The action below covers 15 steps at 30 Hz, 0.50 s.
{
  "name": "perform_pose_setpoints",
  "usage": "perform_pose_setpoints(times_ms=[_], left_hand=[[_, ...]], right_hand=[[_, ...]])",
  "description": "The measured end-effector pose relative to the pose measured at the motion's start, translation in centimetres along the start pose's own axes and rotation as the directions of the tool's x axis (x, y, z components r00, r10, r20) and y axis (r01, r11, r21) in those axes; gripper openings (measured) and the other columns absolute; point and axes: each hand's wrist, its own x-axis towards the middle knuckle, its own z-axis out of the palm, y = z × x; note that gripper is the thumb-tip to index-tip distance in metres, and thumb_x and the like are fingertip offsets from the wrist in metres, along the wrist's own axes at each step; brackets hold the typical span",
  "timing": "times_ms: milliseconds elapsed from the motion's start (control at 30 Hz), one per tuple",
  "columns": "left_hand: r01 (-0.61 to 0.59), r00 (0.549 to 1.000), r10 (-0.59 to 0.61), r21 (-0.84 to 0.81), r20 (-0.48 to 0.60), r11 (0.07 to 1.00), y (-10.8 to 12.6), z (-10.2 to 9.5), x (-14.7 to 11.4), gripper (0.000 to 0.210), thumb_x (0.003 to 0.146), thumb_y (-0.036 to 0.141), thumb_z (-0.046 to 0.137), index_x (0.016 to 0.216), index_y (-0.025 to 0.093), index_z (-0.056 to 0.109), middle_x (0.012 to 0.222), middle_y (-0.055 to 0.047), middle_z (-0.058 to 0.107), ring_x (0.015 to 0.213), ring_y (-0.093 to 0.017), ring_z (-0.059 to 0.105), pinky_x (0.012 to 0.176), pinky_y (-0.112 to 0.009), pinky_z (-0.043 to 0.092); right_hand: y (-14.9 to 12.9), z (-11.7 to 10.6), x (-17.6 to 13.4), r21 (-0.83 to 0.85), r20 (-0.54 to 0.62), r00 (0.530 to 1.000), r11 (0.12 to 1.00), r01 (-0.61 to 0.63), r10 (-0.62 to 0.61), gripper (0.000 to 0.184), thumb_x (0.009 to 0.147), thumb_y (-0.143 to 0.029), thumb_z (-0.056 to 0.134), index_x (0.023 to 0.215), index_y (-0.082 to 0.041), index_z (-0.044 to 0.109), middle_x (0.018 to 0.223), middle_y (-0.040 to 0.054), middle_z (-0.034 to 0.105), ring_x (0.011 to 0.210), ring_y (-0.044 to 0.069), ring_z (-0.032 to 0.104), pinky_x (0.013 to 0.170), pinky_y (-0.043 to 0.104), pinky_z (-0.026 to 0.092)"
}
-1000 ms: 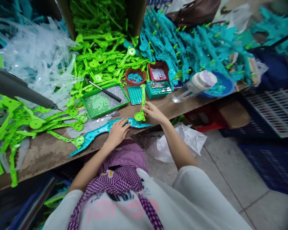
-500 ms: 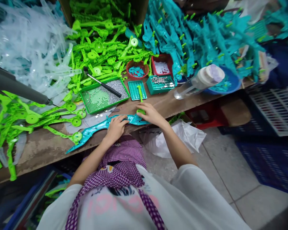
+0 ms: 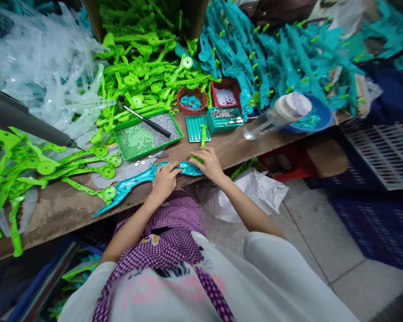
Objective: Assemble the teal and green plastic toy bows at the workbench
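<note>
A long turquoise plastic shell (image 3: 130, 184) lies with its hollow side up along the table's front edge. My left hand (image 3: 165, 180) rests over its middle, fingers curled on the rim; a small part under the fingertips is hidden. My right hand (image 3: 209, 163) grips a bright green plastic arm piece (image 3: 203, 135) by its round end, at the shell's right part. The piece's stem points away from me, over a small teal tray (image 3: 192, 129). The fingers cover most of the round end, so I cannot tell whether it sits in the shell.
Behind are a green tray (image 3: 127, 153) of small metal parts with a hammer (image 3: 154, 126) across it, and a teal box (image 3: 212, 127) of metal discs. A clear bottle (image 3: 265, 123) stands right. Green arms (image 3: 130, 80) and turquoise shells (image 3: 235, 49) pile up behind; a power screwdriver (image 3: 30, 118) hangs left.
My right hand has shifted on the green arm piece, whose stem has swung a little to the right. My left hand stays on the shell.
</note>
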Motion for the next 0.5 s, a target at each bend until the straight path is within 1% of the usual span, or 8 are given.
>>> perform_pose_setpoints(times_ms=[33,100,200,267,300,367,433,500], left_hand=[[0.001,1.000,-0.001,0.003,-0.002,1.000,0.0,0.0,0.0,0.032,0.091,0.010,0.048,0.107,0.023,0.071,0.130,-0.008,0.065,0.123,-0.025,0.056,0.101,-0.043,0.042],[0.009,1.000,-0.009,0.005,-0.004,1.000,0.0,0.0,0.0,0.031,0.091,0.010,0.048,0.107,0.023,0.071,0.129,-0.008,0.065,0.123,-0.025,0.056,0.100,-0.043,0.042],[0.021,1.000,-0.021,-0.005,-0.004,1.000,0.1,-0.1,0.0,0.030,0.092,0.010,0.048,0.106,0.023,0.071,0.129,-0.007,0.066,0.122,-0.024,0.057,0.101,-0.043,0.042],[0.024,1.000,-0.024,-0.009,-0.004,1.000,0.1,-0.1,0.1,0.030,0.091,0.010,0.048,0.106,0.023,0.071,0.128,-0.007,0.066,0.122,-0.024,0.057,0.101,-0.043,0.042],[0.023,1.000,-0.023,-0.009,-0.004,1.000,0.2,-0.1,0.1,0.031,0.091,0.009,0.048,0.106,0.023,0.071,0.129,-0.007,0.066,0.123,-0.024,0.056,0.101,-0.043,0.042],[0.020,1.000,-0.020,-0.010,-0.003,1.000,0.2,-0.2,0.0,0.031,0.091,0.009,0.048,0.106,0.023,0.071,0.129,-0.007,0.065,0.123,-0.024,0.056,0.101,-0.043,0.042],[0.019,1.000,-0.019,-0.008,-0.001,1.000,0.2,-0.2,0.0,0.032,0.091,0.009,0.048,0.107,0.024,0.071,0.130,-0.007,0.065,0.123,-0.025,0.056,0.101,-0.043,0.042],[0.020,1.000,-0.020,-0.006,0.005,1.000,0.1,-0.3,0.1,0.031,0.091,0.010,0.048,0.107,0.024,0.071,0.129,-0.007,0.065,0.123,-0.025,0.056,0.101,-0.044,0.042]], right_hand=[[0.1,0.0,0.0,-0.004,0.015,1.000,1.000,0.008,-0.008,0.045,0.091,-0.054,0.050,0.117,-0.024,0.071,0.108,0.0096,0.073,0.120,0.031,0.050,0.106,0.052,0.042],[0.3,-0.4,0.1,-0.017,0.086,0.996,0.999,0.032,-0.030,0.050,0.093,-0.055,0.044,0.123,-0.022,0.068,0.115,0.0099,0.071,0.125,0.031,0.047,0.108,0.052,0.041],[0.7,-1.9,0.0,-0.009,0.250,0.964,0.995,0.102,-0.096,0.058,0.098,-0.053,0.033,0.140,-0.019,0.053,0.135,0.0116,0.061,0.137,0.031,0.040,0.112,0.053,0.036],[0.9,-2.9,-0.2,0.001,0.325,0.936,0.989,0.146,-0.138,0.058,0.099,-0.051,0.031,0.146,-0.020,0.044,0.144,0.0112,0.054,0.141,0.029,0.038,0.113,0.053,0.034],[0.9,-3.3,-0.2,-0.012,0.346,0.927,0.987,0.159,-0.145,0.057,0.099,-0.051,0.032,0.147,-0.022,0.043,0.145,0.0110,0.053,0.141,0.029,0.038,0.113,0.053,0.034],[0.8,-3.7,-0.2,-0.077,0.358,0.924,0.982,0.172,-0.134,0.055,0.098,-0.050,0.035,0.146,-0.024,0.044,0.144,0.0110,0.055,0.140,0.030,0.040,0.112,0.057,0.031],[0.8,-3.7,-0.1,-0.139,0.358,0.926,0.973,0.183,-0.123,0.051,0.099,-0.047,0.036,0.144,-0.025,0.047,0.143,0.0114,0.056,0.139,0.031,0.042,0.113,0.062,0.024],[1.0,-3.7,0.0,-0.121,0.380,0.914,0.971,0.204,-0.145,0.049,0.100,-0.043,0.036,0.145,-0.025,0.045,0.146,0.0107,0.052,0.141,0.030,0.041,0.116,0.063,0.021]])
